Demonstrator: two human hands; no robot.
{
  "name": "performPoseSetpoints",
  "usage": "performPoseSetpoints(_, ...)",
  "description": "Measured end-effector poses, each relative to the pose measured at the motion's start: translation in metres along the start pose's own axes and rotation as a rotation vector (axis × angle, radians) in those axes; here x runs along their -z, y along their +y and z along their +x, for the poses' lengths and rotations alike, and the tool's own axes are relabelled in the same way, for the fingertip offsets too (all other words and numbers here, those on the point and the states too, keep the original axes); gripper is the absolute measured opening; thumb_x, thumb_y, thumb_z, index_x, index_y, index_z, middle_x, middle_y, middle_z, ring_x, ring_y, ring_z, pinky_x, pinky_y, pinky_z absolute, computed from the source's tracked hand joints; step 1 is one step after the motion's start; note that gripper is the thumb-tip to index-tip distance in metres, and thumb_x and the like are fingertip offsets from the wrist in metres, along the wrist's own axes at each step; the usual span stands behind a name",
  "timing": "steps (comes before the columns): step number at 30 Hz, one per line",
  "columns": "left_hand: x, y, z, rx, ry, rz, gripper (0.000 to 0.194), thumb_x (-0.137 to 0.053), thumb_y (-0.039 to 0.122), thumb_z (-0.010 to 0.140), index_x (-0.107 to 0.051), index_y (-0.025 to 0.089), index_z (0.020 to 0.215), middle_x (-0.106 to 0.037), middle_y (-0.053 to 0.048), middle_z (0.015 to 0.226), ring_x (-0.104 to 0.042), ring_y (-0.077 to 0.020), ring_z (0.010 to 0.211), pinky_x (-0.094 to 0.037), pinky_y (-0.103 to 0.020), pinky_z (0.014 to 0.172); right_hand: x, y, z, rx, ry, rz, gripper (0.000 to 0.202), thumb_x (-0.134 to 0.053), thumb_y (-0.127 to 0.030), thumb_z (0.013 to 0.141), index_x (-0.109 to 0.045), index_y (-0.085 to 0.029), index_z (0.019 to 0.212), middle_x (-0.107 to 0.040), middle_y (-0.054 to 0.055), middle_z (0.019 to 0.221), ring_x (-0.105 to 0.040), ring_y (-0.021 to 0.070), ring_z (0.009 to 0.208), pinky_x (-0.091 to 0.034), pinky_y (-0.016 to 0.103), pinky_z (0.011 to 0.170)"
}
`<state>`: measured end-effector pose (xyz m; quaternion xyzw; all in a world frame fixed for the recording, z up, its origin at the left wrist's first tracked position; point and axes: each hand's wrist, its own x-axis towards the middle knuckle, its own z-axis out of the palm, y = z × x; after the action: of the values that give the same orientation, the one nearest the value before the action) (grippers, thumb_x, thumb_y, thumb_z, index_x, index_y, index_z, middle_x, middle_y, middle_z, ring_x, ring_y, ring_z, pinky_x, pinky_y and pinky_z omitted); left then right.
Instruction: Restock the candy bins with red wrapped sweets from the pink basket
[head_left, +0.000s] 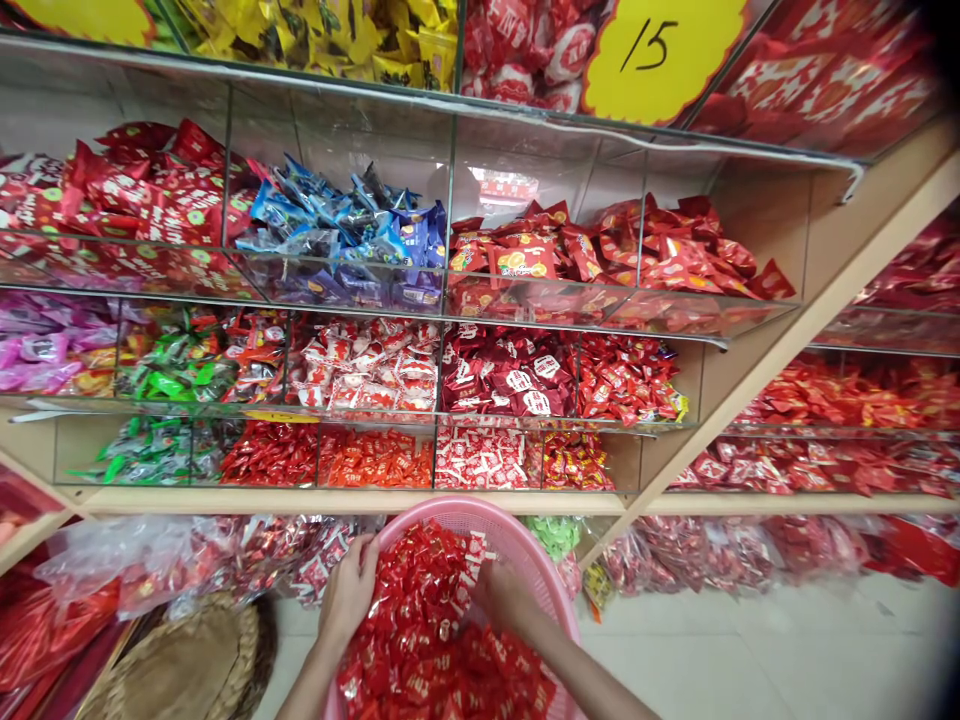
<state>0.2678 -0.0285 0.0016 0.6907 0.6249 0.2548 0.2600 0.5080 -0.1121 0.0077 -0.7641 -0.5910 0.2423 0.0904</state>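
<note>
A pink plastic basket [551, 555] full of red wrapped candies [420, 650] is in front of me at the bottom of the head view. My left hand [352, 590] grips the basket's left rim, thumb along the inner side. Inside the basket, my right hand [510, 597] reaches down among the candies. It is blurred by motion and its fingertips are hidden, so what it holds is unclear. Some white-and-red wrapped candies [478, 550] lie right by its fingers.
Clear-walled shelf bins [525, 310] hold sorted candies ahead, above a wooden ledge [262, 502]. A yellow price tag [660, 55] reading 15 hangs at upper right. Bagged candies [690, 550] line the floor beneath. A woven basket [184, 660] stands at lower left.
</note>
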Motion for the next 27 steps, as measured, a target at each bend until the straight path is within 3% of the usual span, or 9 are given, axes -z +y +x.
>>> performPoseSetpoints(3,-0.001,-0.001,0.0,-0.008,0.02,-0.011,0.04,-0.03,0.047,0.081,-0.053,0.021,0.103,-0.067,-0.007,0.091,-0.063,-0.0209,0.086,-0.046,-0.03,0.075,0.051,-0.007,0.028,0.037,0.14,0.048,0.022,-0.039,-0.022,0.079,-0.055,-0.016,0.065,-0.059,0.004,0.064,-0.052,0.0122,0.058,-0.033,0.022,0.051)
performPoseSetpoints(6,-0.002,-0.001,0.0,-0.007,0.024,-0.014,0.04,-0.031,0.047,0.081,-0.054,0.022,0.102,-0.067,-0.007,0.092,-0.063,-0.0214,0.087,-0.045,-0.031,0.076,0.096,-0.015,0.061,-0.001,0.318,0.027,0.015,-0.046,-0.029,0.078,-0.055,-0.017,0.079,-0.061,0.005,0.078,-0.055,0.0136,0.067,-0.035,0.022,0.055)
performPoseSetpoints(9,-0.002,-0.002,0.0,-0.005,0.032,-0.008,0.04,-0.03,0.048,0.082,-0.054,0.022,0.101,-0.067,-0.007,0.095,-0.063,-0.0207,0.087,-0.046,-0.03,0.076,0.121,-0.023,0.092,-0.104,0.397,-0.036,0.028,-0.045,-0.039,0.079,-0.053,-0.017,0.094,-0.06,0.011,0.092,-0.058,0.0178,0.08,-0.038,0.025,0.063)
performPoseSetpoints(12,-0.002,-0.001,0.0,-0.001,0.039,-0.009,0.04,-0.03,0.047,0.082,-0.055,0.022,0.1,-0.067,-0.006,0.095,-0.063,-0.0197,0.085,-0.046,-0.029,0.074,0.126,-0.029,0.116,-0.186,0.359,-0.089,0.038,-0.043,-0.044,0.08,-0.053,-0.015,0.101,-0.058,0.015,0.099,-0.057,0.0212,0.089,-0.04,0.028,0.07)
performPoseSetpoints(15,-0.002,-0.001,0.0,0.015,0.034,-0.02,0.04,-0.031,0.047,0.081,-0.055,0.023,0.101,-0.068,-0.005,0.094,-0.064,-0.0194,0.083,-0.047,-0.028,0.072,0.12,-0.033,0.132,-0.198,0.323,-0.143,0.035,-0.045,-0.038,0.08,-0.056,-0.012,0.101,-0.059,0.017,0.099,-0.057,0.0221,0.092,-0.04,0.029,0.073)
performPoseSetpoints(22,0.0,0.0,-0.001,0.03,0.031,-0.019,0.039,-0.031,0.047,0.081,-0.054,0.023,0.102,-0.069,-0.005,0.091,-0.064,-0.0189,0.083,-0.047,-0.027,0.072,0.121,-0.019,0.136,-0.096,0.333,-0.236,0.031,-0.047,-0.031,0.079,-0.055,-0.012,0.102,-0.058,0.017,0.1,-0.056,0.0225,0.092,-0.04,0.029,0.074)
performPoseSetpoints(24,0.0,-0.001,0.0,0.021,0.03,-0.014,0.039,-0.031,0.046,0.081,-0.054,0.023,0.102,-0.069,-0.004,0.093,-0.064,-0.0187,0.084,-0.047,-0.026,0.072,0.127,-0.008,0.132,-0.033,0.318,-0.26,0.032,-0.045,-0.031,0.08,-0.053,-0.013,0.104,-0.059,0.016,0.098,-0.057,0.0217,0.089,-0.039,0.029,0.072)
performPoseSetpoints(27,-0.002,-0.002,0.001,0.009,0.028,-0.002,0.039,-0.031,0.046,0.081,-0.054,0.023,0.102,-0.067,-0.005,0.098,-0.063,-0.0191,0.087,-0.046,-0.027,0.074,0.134,0.007,0.125,0.177,0.261,-0.323,0.028,-0.045,-0.023,0.079,-0.05,-0.017,0.106,-0.058,0.012,0.101,-0.057,0.0195,0.087,-0.039,0.027,0.069)
